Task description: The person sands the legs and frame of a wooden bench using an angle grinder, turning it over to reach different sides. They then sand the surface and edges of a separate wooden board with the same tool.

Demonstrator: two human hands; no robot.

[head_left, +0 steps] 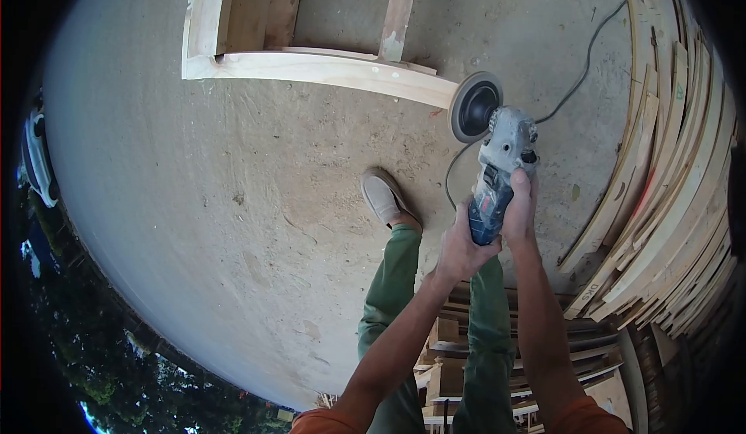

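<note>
Head cam's got both your hands, left (464, 247) and right (521, 209), wrapped round the grinder (497, 174), its disc (475, 108) right up at the end of that pale board (334, 71).

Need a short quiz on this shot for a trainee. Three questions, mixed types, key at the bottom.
1. Multiple choice: what do the left hand and right hand hold together?
A) a hammer
B) a corded power tool with a round disc
C) a handsaw

2. True or false: the loose pile of wood strips lies on the right side of the picture.

3. Fill in the blank: as seen in the picture, the disc is at the ____ end of the curved-looking pale rail.

Key: 1. B; 2. true; 3. right
</note>
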